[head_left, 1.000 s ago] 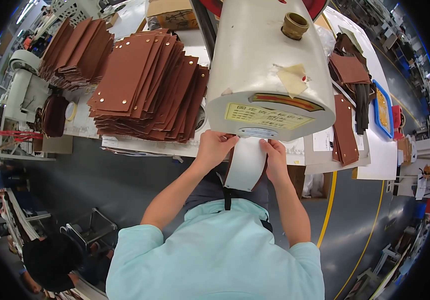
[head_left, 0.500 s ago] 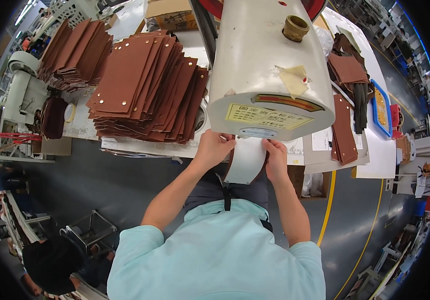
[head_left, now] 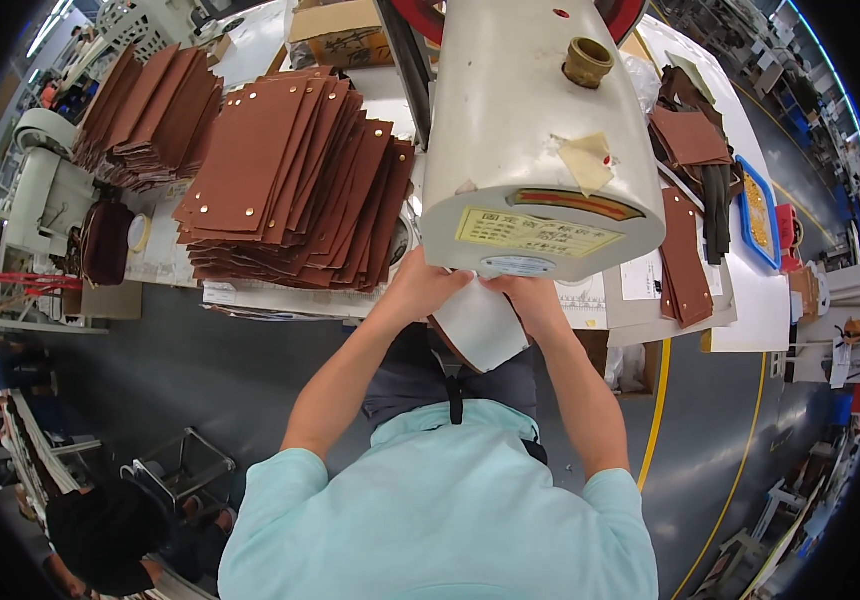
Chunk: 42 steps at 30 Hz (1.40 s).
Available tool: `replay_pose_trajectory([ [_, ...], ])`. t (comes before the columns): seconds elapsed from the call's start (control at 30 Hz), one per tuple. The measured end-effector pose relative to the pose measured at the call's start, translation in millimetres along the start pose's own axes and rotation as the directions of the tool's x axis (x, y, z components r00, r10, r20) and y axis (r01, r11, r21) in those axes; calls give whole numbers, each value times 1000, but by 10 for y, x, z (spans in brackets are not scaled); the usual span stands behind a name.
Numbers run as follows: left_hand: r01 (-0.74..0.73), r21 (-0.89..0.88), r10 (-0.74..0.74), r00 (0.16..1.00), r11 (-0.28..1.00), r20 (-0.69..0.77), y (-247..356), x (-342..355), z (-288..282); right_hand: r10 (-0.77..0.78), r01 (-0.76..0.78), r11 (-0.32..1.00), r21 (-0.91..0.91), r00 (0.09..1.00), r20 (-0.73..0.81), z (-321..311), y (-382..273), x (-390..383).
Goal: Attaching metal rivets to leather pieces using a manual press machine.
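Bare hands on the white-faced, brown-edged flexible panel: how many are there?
2. The left hand is at the panel's upper left, the right hand at its upper right, both by the lower edge of the cream-coloured machine head. Some fingers are hidden.

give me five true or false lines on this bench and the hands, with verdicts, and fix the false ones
1. The left hand and right hand both hold the white-faced piece. True.
2. The large stack of brown panels stands to the right of the machine head. False: it stands to the left of it.
3. A brass-coloured fitting sits on top of the machine head. True.
4. The tray with small golden pieces is red. False: it is blue.
5. The person's light blue-green shirt has short sleeves. True.
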State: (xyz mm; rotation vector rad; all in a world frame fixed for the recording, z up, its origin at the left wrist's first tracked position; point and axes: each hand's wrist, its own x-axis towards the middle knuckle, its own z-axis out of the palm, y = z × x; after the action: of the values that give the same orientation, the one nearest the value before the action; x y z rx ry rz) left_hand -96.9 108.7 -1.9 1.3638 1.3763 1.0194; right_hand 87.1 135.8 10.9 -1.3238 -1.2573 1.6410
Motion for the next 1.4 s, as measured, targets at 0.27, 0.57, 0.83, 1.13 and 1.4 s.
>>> replay_pose_trajectory([
  [0.27, 33, 112, -32, 999, 993, -13, 1, 57, 1, 12, -10, 990, -139, 1000, 15, 6, -83, 35],
  [0.57, -44, 201, 52, 998, 979, -35, 30, 119, 8, 5, -11, 998, 62, 996, 93, -37, 75, 138],
  [0.83, -63, 149, 76, 994, 987, -84, 83, 119, 22, 18, -20, 999, 26, 996, 83, -54, -30, 90],
  [1.13, 106, 144, -103, 994, 984, -30, 26, 143, 3, 175, -178, 979, 103, 984, 42, -133, 6, -44],
  [1.4, 210, -425, -263, 962, 881, -69, -56, -551, -386, 364, -118, 869, -481, 811, 459, -938, -28, -423],
])
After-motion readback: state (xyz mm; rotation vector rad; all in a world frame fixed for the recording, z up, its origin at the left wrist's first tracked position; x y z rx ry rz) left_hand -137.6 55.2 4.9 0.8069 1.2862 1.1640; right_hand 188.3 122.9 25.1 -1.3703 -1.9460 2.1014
